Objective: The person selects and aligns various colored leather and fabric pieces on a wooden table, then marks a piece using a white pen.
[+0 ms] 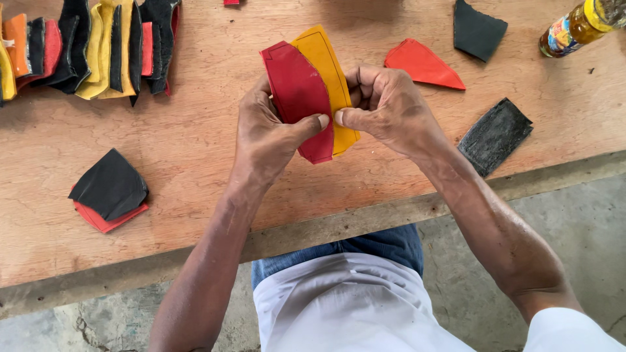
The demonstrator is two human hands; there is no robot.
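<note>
Both hands — left hand [267,133], right hand [385,107] — pinch the red panel [297,91] against the yellow panel [326,58] above the wooden table [195,143]; uneven thumb pressure could likely slide their edges apart.

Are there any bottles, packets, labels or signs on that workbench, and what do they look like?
Bottle: lies at the bench's far right corner, clear with amber liquid, yellow cap, and a colourful wrap label in red, blue and yellow.
No other package, sign or screen shows; the rest is cut pieces of red, yellow, orange and black material.
</note>
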